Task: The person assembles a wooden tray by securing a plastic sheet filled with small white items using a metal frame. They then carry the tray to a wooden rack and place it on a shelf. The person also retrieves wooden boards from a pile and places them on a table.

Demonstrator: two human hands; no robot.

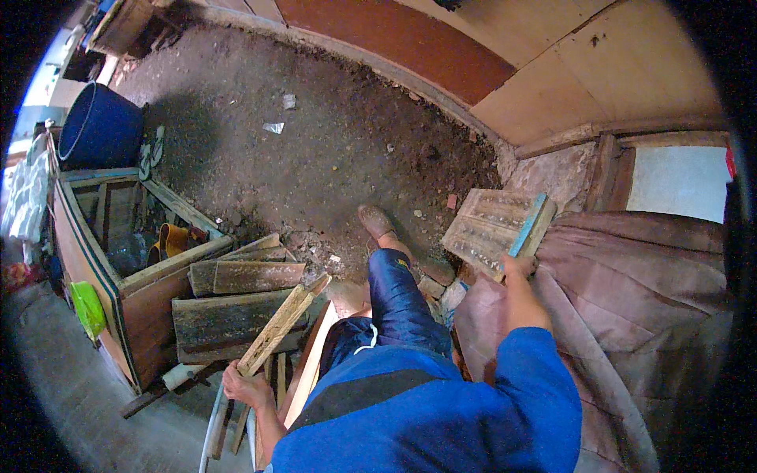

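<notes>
My left hand (246, 386), low at the left, is closed round the lower end of a rough wooden batten (281, 327), which slants up and to the right. Out to the right, my right hand (518, 268) grips the near edge of a weathered wooden panel (487, 224). One side of that panel carries a teal strip (527, 225). Loose boards lie near the left hand: a broad dark board (229, 325) and a shorter board (259, 277). The ends of the fingers on the right hand are partly hidden by the panel.
An open wooden crate (177, 268) with a yellow-orange item (175, 239) stands at the left, a blue bucket (102, 126) beyond it. Brown cloth (623, 299) drapes over something at the right. Bits of litter dot the dirt floor (315, 158). My sandalled foot (375, 223) stands ahead.
</notes>
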